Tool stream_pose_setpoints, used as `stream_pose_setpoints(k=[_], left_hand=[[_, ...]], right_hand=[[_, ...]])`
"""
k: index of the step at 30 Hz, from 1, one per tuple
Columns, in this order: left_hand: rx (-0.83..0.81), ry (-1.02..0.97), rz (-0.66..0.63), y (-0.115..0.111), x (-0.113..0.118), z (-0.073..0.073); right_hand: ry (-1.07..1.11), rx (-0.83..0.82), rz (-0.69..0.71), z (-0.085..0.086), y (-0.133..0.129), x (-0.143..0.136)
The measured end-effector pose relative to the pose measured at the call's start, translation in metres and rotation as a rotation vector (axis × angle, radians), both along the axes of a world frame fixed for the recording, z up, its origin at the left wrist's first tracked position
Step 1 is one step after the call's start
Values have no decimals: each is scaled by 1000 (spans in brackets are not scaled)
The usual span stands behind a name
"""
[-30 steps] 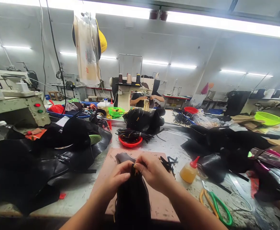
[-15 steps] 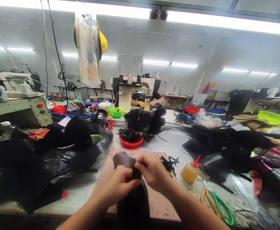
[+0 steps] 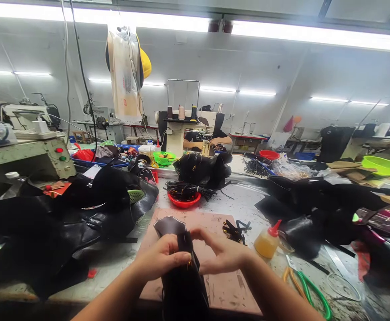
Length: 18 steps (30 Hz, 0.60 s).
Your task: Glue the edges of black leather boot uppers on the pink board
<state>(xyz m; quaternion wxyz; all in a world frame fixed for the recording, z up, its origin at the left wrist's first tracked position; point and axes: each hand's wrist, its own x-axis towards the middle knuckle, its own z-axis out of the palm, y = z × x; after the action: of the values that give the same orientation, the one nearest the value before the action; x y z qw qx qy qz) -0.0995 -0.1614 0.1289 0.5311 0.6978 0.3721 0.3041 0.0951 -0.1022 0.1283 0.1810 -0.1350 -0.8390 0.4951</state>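
A black leather piece (image 3: 183,290) stands upright over the pinkish board (image 3: 228,285), its grey-brown lined end (image 3: 170,224) spread beyond my hands. My left hand (image 3: 163,258) is closed on its upper part, thumb pressed across a narrow black strip (image 3: 185,243). A small gold-coloured bit shows just below that thumb. To the right, my right hand (image 3: 226,254) curves around the edge of the piece, thumb and fingers apart. Its index fingertip is close to the strip; whether it touches is unclear. Short black strips with gold-coloured bits (image 3: 235,230) lie at the board's upper right.
Black leather pieces heap up at left (image 3: 91,227) and right (image 3: 318,209). A glue bottle (image 3: 267,240) with a red tip stands right of the board. A red bowl (image 3: 184,204) holds black strips. Beyond, a person (image 3: 198,139) sits behind a sewing machine (image 3: 174,138).
My right hand has let go of the black strip and opened, moving slightly right and down. My left hand still grips the leather piece, and a gold-coloured bit now shows under its thumb.
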Motion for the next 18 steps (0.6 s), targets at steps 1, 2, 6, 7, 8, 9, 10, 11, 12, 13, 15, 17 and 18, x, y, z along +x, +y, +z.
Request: stream_pose_setpoints(k=[1,2,6,7,8,9,10,11,12,13,15,17,18], left_hand=[[-24,-19,-18,1,0,-1],[-36,-30,-15,2,-1,-1],[6,-26,92,11,-2,-7],[8,-27,105,13,-2,-9],[5,-33,112,16,-3,-11],[-1,-39,117,19,-3,-13],[-5,-48,133,21,-3,-15],[-9,-57,155,23,-3,-16],[-13,-65,172,25,-4,-17],[-23,-76,181,26,-4,-18],[-58,-96,182,27,-4,-17],[-100,-115,186,27,-4,-15],[-121,-122,198,27,-4,-14]], right_hand=[[-29,47,-19,-2,-3,0],[-56,84,-62,-5,-6,0],[-113,305,-389,-15,-22,-10],[-93,395,-467,-18,-26,-13],[-61,493,-531,-21,-28,-16],[-25,597,-581,-24,-30,-18],[15,706,-617,-27,-31,-21],[59,817,-640,-29,-32,-22],[110,920,-648,-31,-32,-23],[165,1010,-637,-33,-31,-24],[267,1141,-555,-35,-27,-25],[313,1203,-463,-36,-24,-26],[320,1220,-441,-36,-23,-26]])
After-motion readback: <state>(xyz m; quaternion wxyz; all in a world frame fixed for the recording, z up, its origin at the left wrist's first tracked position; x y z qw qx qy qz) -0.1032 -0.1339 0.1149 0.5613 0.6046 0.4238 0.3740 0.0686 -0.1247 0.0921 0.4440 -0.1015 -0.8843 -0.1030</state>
